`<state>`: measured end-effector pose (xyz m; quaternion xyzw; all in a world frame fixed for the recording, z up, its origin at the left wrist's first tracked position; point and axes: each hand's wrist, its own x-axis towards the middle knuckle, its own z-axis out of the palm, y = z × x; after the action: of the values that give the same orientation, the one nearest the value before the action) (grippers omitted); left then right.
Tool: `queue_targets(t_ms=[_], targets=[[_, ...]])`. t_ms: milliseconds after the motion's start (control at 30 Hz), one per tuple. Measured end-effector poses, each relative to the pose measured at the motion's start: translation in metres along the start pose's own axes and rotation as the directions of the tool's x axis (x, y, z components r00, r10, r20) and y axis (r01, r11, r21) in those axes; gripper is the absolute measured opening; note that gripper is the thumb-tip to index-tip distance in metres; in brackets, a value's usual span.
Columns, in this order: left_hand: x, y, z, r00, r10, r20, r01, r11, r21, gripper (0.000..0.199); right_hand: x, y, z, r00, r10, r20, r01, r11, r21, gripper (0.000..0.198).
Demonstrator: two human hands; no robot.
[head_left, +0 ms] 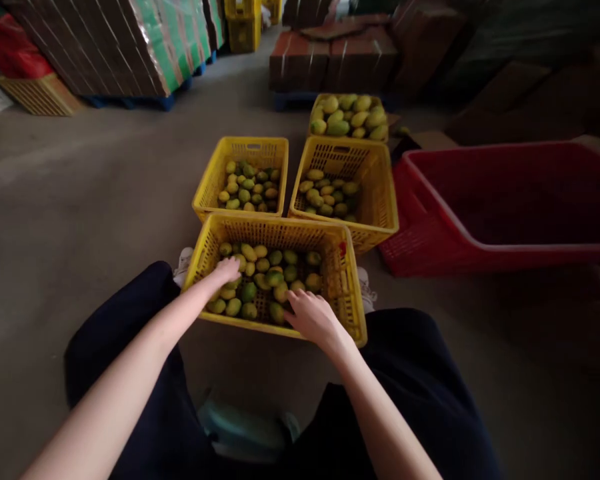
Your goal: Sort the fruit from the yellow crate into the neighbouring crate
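In the near yellow crate lie several green and yellow mangoes. My left hand is in the crate's left part, fingers curled down and closed against a mango by their tips; the undersides of the fingers are hidden. Toward the front right of the same crate, my right hand reaches in palm down with fingers apart. Its thumb side is close to a greenish mango, and another mango sits just past the fingertips.
Two more yellow crates, left and right, hold mangoes behind the near one. A fuller mango crate stands farther back. At right is a large red bin. Cartons on a blue pallet and a wrapped stack stand beyond.
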<state>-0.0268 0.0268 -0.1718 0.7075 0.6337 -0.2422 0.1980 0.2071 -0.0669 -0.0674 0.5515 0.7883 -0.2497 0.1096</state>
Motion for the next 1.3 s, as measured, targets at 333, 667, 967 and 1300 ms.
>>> queue_targets(t_ms=[333, 667, 967, 1300], targets=[[0.083, 0.005, 0.057, 0.981, -0.185, -0.064, 0.179, 0.979, -0.095, 0.089, -0.026, -0.016, -0.003, 0.977, -0.172, -0.126, 0.185, 0.978, 0.099, 0.037], [0.052, 0.004, 0.029, 0.994, -0.09, -0.069, 0.07, 0.965, -0.252, 0.088, -0.021, -0.001, -0.012, 0.937, 0.06, -0.345, 0.161, 0.802, 0.575, 0.018], [-0.096, 0.031, -0.097, 0.822, 0.35, -0.45, -0.559, 0.65, -0.515, 0.091, 0.002, -0.015, -0.015, 0.962, 0.273, -0.002, 0.084, -0.29, 0.953, 0.048], [-0.089, 0.014, -0.088, 0.933, 0.302, -0.197, -0.359, 0.814, -0.456, 0.042, -0.01, 0.009, -0.029, 0.924, 0.22, 0.313, -0.008, -0.808, 0.589, 0.025]])
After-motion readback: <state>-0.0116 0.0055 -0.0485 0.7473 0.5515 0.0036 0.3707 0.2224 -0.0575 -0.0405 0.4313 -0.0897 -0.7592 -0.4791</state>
